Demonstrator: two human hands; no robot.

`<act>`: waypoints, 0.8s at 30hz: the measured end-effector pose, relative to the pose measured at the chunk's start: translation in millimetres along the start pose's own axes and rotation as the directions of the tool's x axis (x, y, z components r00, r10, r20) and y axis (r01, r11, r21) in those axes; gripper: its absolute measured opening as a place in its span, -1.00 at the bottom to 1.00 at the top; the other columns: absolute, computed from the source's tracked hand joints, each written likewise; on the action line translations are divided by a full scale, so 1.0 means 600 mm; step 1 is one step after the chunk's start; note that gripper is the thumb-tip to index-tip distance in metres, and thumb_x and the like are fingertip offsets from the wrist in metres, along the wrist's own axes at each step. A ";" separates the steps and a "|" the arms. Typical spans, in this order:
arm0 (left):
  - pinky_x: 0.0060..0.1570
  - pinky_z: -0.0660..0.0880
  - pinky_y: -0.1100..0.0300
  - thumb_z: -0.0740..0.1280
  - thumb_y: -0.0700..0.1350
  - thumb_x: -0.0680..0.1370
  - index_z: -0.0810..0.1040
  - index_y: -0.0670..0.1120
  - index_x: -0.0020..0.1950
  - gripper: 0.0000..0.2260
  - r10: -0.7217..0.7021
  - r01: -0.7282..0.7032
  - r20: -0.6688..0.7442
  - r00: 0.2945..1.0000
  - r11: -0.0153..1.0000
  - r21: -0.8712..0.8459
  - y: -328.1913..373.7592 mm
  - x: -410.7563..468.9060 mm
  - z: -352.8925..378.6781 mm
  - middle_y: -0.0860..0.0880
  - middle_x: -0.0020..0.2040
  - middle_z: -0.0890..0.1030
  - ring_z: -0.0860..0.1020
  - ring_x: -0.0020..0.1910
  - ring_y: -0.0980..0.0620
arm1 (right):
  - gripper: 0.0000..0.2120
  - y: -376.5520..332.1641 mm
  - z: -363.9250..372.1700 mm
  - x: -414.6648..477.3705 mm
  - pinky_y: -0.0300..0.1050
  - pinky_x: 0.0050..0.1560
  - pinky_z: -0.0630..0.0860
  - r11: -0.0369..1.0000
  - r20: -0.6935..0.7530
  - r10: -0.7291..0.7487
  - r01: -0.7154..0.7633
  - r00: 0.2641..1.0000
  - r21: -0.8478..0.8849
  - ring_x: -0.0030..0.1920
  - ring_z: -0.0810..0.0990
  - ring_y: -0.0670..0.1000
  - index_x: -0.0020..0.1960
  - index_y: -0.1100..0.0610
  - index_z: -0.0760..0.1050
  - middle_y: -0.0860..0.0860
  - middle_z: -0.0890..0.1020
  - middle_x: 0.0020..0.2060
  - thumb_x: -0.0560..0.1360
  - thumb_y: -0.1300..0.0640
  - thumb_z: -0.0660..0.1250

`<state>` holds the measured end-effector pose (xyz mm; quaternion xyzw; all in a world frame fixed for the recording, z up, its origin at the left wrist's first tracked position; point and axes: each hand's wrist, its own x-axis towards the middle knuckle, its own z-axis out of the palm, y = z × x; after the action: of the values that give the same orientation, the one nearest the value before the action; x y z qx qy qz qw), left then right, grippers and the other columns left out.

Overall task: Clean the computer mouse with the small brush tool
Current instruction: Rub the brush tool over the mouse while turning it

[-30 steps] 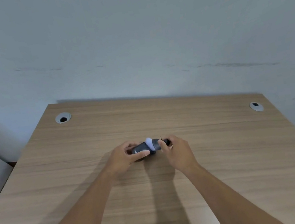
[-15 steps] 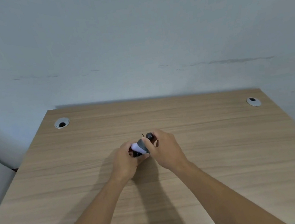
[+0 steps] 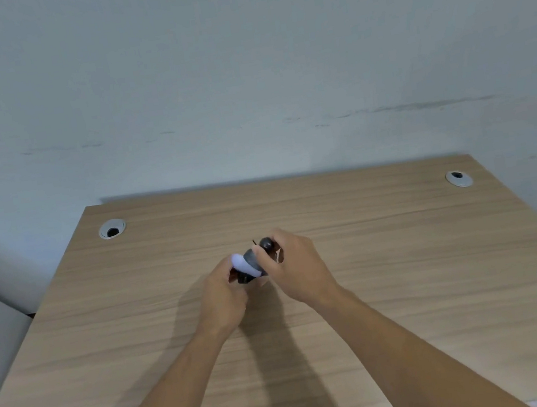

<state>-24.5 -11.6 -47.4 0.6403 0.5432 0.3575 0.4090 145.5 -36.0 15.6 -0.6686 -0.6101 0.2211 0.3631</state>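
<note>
Both grips work together above mid-counter (image 3: 410, 287): my left hand (image 3: 223, 294) wraps the mouse (image 3: 248, 264) and tilts it up so my right hand (image 3: 294, 265), pinching the brush (image 3: 266, 244), can reach its top. Counter edges lie well apart, leaving free room all round.

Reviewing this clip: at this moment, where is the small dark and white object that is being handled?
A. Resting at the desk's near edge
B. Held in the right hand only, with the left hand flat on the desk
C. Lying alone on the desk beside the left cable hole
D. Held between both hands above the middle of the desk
D: the left hand and right hand both grip the object above the middle of the desk.
</note>
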 end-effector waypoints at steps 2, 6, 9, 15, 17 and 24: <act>0.04 0.54 0.35 0.61 -0.27 0.49 0.70 0.12 0.09 -0.68 0.004 -0.004 -0.002 1.000 1.000 -0.030 0.004 0.003 -0.005 0.19 0.01 0.78 0.72 0.04 0.20 | -0.70 0.015 -0.006 0.007 -0.13 -0.24 0.37 0.999 -0.065 0.053 -0.054 0.996 -0.005 -0.25 0.54 0.01 -0.12 0.13 0.53 -0.01 0.62 -0.26 0.64 -0.08 0.37; 0.21 0.60 0.18 0.69 -0.11 0.44 0.69 0.11 0.16 -0.64 0.011 -0.009 0.019 1.000 0.996 -0.089 -0.005 0.003 -0.018 0.13 0.09 0.79 0.73 0.12 0.12 | -0.71 0.051 -0.025 0.017 -0.01 -0.20 0.47 0.979 -0.089 0.205 -0.206 0.975 -0.003 -0.20 0.59 0.06 -0.11 0.14 0.54 0.02 0.64 -0.23 0.63 -0.07 0.34; 0.26 0.63 0.06 0.69 -0.14 0.44 0.69 0.10 0.16 -0.63 0.000 0.004 0.030 1.000 0.993 -0.115 -0.004 0.004 -0.020 0.11 0.09 0.79 0.74 0.12 0.09 | -0.73 0.053 -0.030 0.016 -0.04 -0.15 0.50 0.980 -0.134 0.198 -0.194 0.971 0.044 -0.17 0.62 0.07 -0.09 0.12 0.58 0.00 0.68 -0.20 0.64 -0.06 0.36; 0.20 0.63 0.06 0.68 -0.13 0.45 0.67 0.15 0.11 -0.66 -0.020 0.023 0.043 0.999 0.997 -0.070 0.002 0.010 -0.016 0.17 0.05 0.78 0.73 0.08 0.12 | -0.69 0.023 -0.011 0.010 -0.31 -0.32 0.34 0.998 -0.023 0.057 -0.056 0.998 0.033 -0.36 0.47 -0.12 -0.12 0.10 0.55 -0.10 0.55 -0.34 0.66 -0.10 0.39; 0.21 0.62 0.07 0.68 -0.17 0.43 0.68 0.13 0.10 -0.65 -0.016 0.019 0.037 0.999 0.996 -0.086 0.002 0.013 -0.019 0.15 0.04 0.78 0.73 0.08 0.10 | -0.69 0.038 -0.010 0.014 -0.27 -0.31 0.32 0.994 -0.046 0.106 -0.106 0.993 0.007 -0.33 0.47 -0.10 -0.16 0.08 0.51 -0.09 0.54 -0.34 0.65 -0.09 0.38; 0.41 0.58 -0.05 0.65 -0.11 0.50 0.69 0.00 0.28 -0.63 -0.156 0.206 0.175 0.972 0.923 -0.324 -0.005 0.018 -0.044 0.00 0.22 0.79 0.73 0.27 -0.05 | -0.77 0.075 -0.041 0.002 -0.43 -0.23 0.42 0.963 -0.053 0.261 -0.256 0.964 0.080 -0.27 0.58 -0.19 -0.03 0.12 0.62 -0.11 0.67 -0.20 0.67 -0.03 0.38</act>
<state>-47.9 2.9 -39.4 0.5314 0.4989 0.3587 0.5832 193.0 -39.8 -2.5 -0.7356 -0.4972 0.2674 0.3744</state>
